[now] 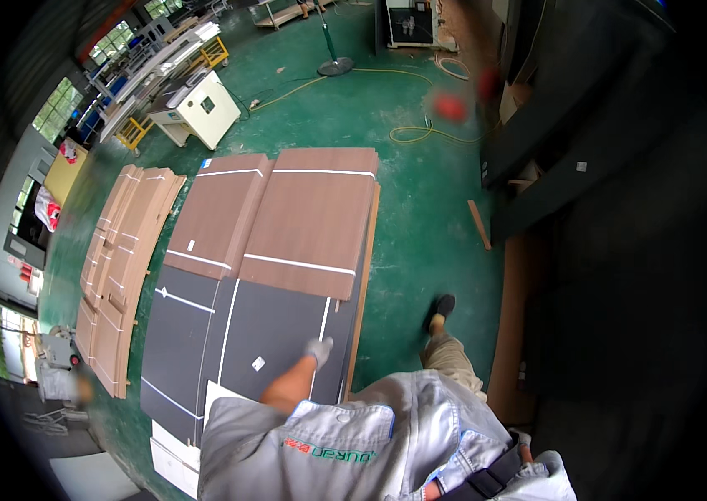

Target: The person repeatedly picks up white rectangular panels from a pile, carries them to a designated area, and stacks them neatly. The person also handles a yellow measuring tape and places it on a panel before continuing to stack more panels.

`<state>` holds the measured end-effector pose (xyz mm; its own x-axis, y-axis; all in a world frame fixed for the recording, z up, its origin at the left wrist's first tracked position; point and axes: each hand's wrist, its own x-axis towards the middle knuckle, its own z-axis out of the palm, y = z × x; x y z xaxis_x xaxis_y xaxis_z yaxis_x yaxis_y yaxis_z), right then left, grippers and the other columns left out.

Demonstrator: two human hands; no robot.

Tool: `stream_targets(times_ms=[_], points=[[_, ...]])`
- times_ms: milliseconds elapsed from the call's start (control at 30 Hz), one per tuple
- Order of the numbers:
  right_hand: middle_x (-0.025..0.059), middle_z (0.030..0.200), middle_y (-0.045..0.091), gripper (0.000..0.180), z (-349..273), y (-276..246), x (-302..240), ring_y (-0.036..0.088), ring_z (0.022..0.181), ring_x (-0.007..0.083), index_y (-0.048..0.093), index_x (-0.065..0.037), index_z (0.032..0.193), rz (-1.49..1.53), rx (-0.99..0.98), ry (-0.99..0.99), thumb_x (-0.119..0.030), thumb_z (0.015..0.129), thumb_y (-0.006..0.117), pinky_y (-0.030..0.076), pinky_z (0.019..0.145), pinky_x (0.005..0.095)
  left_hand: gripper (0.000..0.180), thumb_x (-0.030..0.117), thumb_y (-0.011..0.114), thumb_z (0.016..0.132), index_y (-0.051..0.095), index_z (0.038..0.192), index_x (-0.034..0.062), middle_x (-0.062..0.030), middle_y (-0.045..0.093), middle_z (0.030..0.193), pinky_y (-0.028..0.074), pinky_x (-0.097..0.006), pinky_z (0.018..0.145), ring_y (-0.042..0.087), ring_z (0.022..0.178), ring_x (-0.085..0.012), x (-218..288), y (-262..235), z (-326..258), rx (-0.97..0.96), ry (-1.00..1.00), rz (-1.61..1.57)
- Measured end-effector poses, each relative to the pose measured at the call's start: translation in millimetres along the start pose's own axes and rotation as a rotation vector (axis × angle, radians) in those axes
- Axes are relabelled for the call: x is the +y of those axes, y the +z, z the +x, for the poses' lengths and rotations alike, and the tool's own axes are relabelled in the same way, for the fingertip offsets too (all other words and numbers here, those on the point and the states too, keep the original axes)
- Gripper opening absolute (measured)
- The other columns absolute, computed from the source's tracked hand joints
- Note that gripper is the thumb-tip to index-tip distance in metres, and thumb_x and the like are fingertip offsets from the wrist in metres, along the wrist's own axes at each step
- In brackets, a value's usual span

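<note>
My left hand [318, 352], in a light grey work glove, is over a dark grey panel stack [278, 334] bound with white straps. It lies across the line of one white strap [325, 318]; whether it touches the strap or the panel, I cannot tell. Its fingers are too small and bunched to read. At the lower right, beside a black belt [495, 478], my right hand [523, 437] shows only in part, its fingers hidden. Brown strapped panels [312, 217] lie over the far part of the dark stack.
Strapped wooden panels [124, 267] lie on the left. A white machine cabinet [203, 113] and loaded yellow trolleys stand beyond. A yellow hose [408, 134] runs over the green floor. Large dark panels [621, 275] fill the right side; a wood strip [479, 224] lies beside them.
</note>
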<state>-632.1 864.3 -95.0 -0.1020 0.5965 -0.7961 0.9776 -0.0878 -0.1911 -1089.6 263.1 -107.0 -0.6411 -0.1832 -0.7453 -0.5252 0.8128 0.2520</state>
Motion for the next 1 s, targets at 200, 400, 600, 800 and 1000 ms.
stream_targets(times_ms=[200,400,600,800,1000], points=[[0.0149,0.097,0.070,0.029,111,33,-181,0.067,0.088,0.0308,0.069,-0.010,0.109,-0.492,-0.029,-0.245,-0.033,0.091,0.068,0.051,0.070,0.0441,0.056,0.051,0.056,0.097,0.074,0.101,-0.0025,-0.0218,0.074,0.093,0.052,-0.045,0.083,0.072,0.091,-0.0292,212,-112,120,0.174,0.258,-0.366],[0.0055,0.079,0.066,0.028,117,-15,-613,0.063,0.060,0.0217,0.068,-0.004,0.105,0.345,-0.176,-0.271,-0.029,0.093,0.072,0.049,0.051,0.0372,0.046,0.043,0.056,0.095,0.070,0.095,-0.0009,-0.0186,0.068,0.086,0.050,-0.045,0.077,0.065,0.081,-0.0299,284,-122,169,0.052,0.193,-0.227],[-0.0052,0.066,0.050,0.015,150,-36,-946,0.048,0.052,0.0076,0.064,-0.013,0.089,0.362,-0.227,-0.650,-0.024,0.098,0.064,0.035,0.045,0.0245,0.067,0.055,0.059,0.092,0.069,0.122,-0.0043,-0.0271,0.068,0.124,0.049,-0.045,0.101,0.064,0.121,-0.0378,285,-93,261,-0.148,-0.132,0.062],[-0.0007,0.065,0.053,0.020,177,-12,-1110,0.048,0.049,0.0124,0.063,-0.008,0.088,0.107,-0.186,-0.522,-0.026,0.096,0.063,0.038,0.043,0.0285,0.050,0.045,0.051,0.098,0.066,0.131,0.0107,-0.0235,0.067,0.127,0.049,-0.045,0.102,0.064,0.119,-0.0373,415,-188,399,-0.217,0.003,0.039],[0.0014,0.072,0.067,0.026,307,18,-1140,0.066,0.064,0.0189,0.066,-0.014,0.088,-1.527,0.147,-1.154,-0.038,0.097,0.061,0.051,0.059,0.0397,0.056,0.047,0.045,0.099,0.068,0.118,0.0002,-0.0283,0.068,0.121,0.048,-0.051,0.098,0.064,0.115,-0.0437,672,-440,547,0.039,0.231,-0.226]])
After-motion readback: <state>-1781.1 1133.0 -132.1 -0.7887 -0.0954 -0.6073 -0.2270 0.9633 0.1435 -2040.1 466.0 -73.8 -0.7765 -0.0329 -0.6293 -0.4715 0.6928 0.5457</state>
